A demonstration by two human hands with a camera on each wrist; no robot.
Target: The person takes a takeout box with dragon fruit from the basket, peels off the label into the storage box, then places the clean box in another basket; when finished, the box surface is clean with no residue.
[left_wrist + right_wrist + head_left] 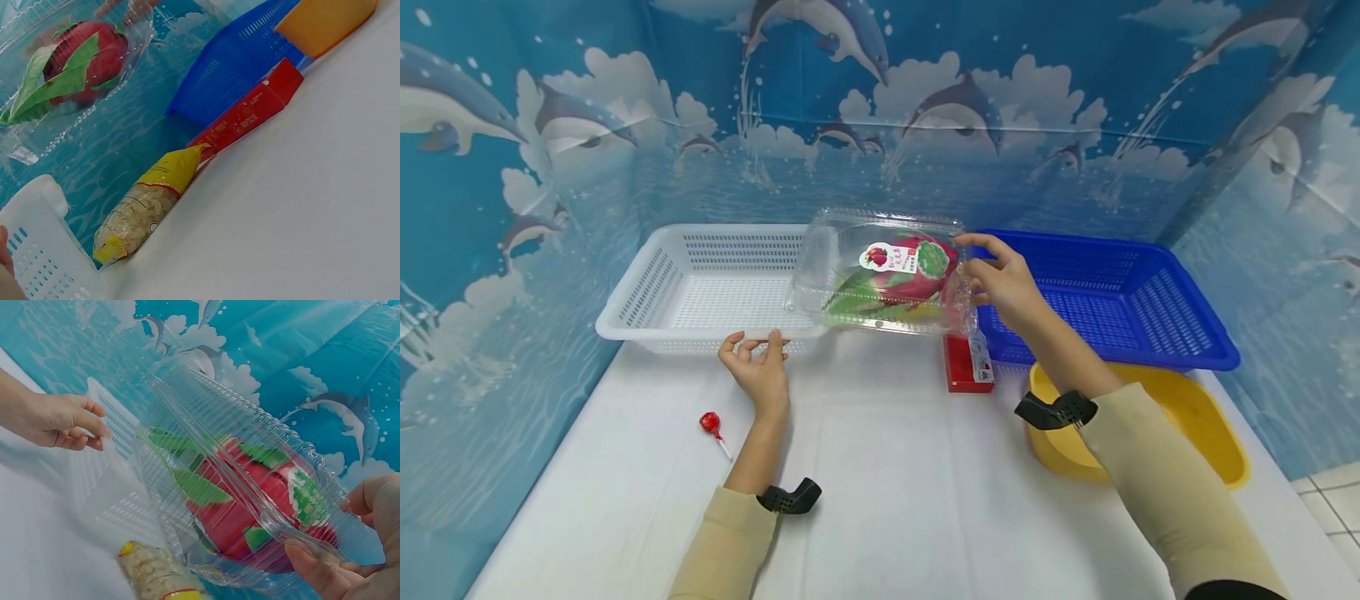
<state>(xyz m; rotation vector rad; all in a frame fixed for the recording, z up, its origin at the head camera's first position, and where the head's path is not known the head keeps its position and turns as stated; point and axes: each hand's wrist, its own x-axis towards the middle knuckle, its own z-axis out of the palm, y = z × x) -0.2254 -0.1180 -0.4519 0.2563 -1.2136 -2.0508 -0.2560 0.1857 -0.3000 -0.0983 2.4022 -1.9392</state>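
Note:
My right hand [1006,282] pinches the right end of a clear plastic clamshell box [820,262], held up above the table between two baskets. Inside lies a red dragon fruit [925,279] with green leafy scales; a white label shows on the lid. My left hand [758,379] holds the front rim of the white basket [651,333] between thumb and fingers. The box's left end overlaps that basket in the head view. Below the box, a bag of pale pieces with yellow ends [147,209] lies on the table, hidden in the head view.
A blue basket [1206,333] stands at the back right, with a yellow bin [1217,433] before it. A red box [967,371] lies against the blue basket's left front. A red lollipop [710,423] lies left of my left forearm. A dolphin-print curtain [820,167] hangs behind.

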